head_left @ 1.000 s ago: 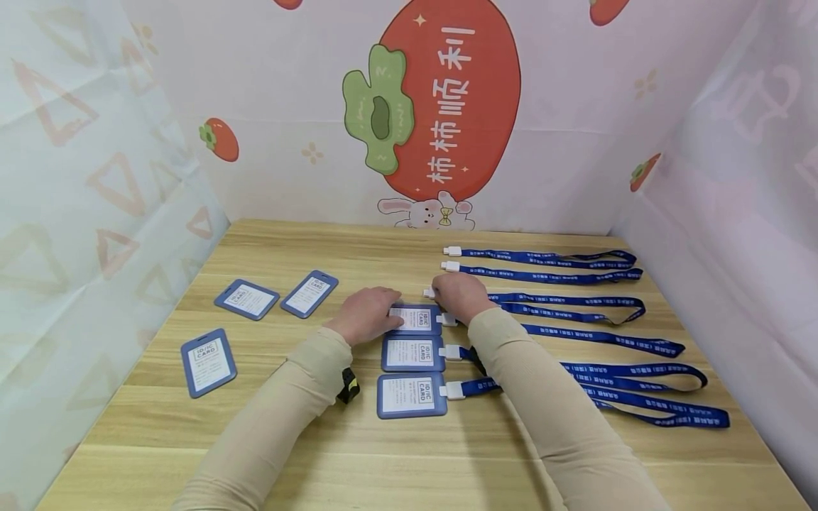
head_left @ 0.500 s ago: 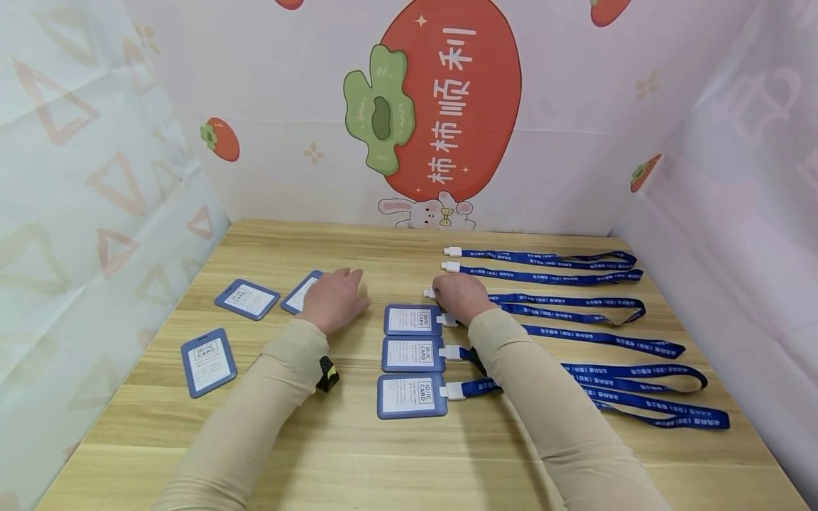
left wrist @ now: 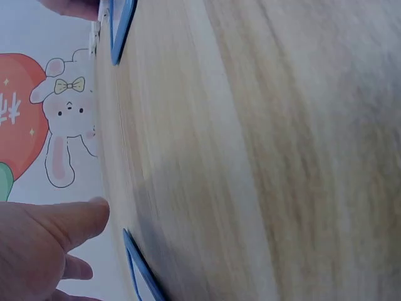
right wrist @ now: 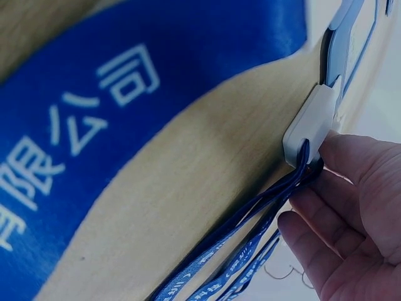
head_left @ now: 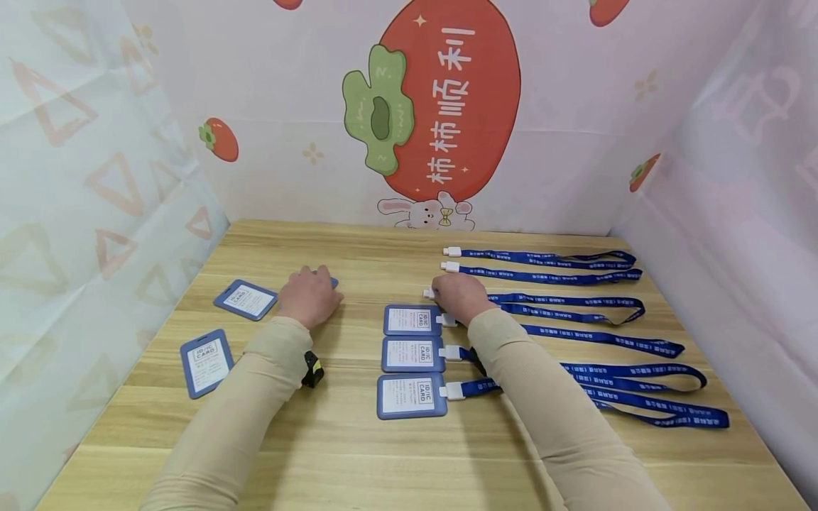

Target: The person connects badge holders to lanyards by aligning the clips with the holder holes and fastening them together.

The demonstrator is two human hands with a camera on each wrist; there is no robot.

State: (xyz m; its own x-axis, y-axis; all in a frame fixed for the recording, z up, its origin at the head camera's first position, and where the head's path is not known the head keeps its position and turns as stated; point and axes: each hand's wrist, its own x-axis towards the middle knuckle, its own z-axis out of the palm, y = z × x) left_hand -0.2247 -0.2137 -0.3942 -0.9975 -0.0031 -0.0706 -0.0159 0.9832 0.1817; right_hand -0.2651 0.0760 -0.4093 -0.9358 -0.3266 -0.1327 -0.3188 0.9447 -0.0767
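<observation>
My left hand [head_left: 309, 297] hovers over a blue card holder [head_left: 334, 282], which it mostly hides in the head view. In the left wrist view the thumb [left wrist: 78, 221] stretches out above that holder's edge [left wrist: 143, 266], with a gap between. My right hand [head_left: 461, 294] pinches a blue lanyard [head_left: 569, 298] close to its white clip [head_left: 429, 292]. Its fingertips are partly hidden behind a nearer clip [right wrist: 311, 125] in the right wrist view. Below that hand, three card holders lie in a column, the top one [head_left: 411, 320] joined to a white clip [head_left: 449, 320].
Two more card holders lie at the left, one farther back [head_left: 246, 299] and one nearer [head_left: 207, 362]. Several blue lanyards [head_left: 652, 408] stretch to the right across the wooden table [head_left: 358, 461]. Two of them, with white clips [head_left: 450, 267], lie farther back. Printed cloth walls [head_left: 287, 177] enclose the table.
My left hand has let go of the top holder in the column and moved left, over the loose holder. My right hand has stayed in place.
</observation>
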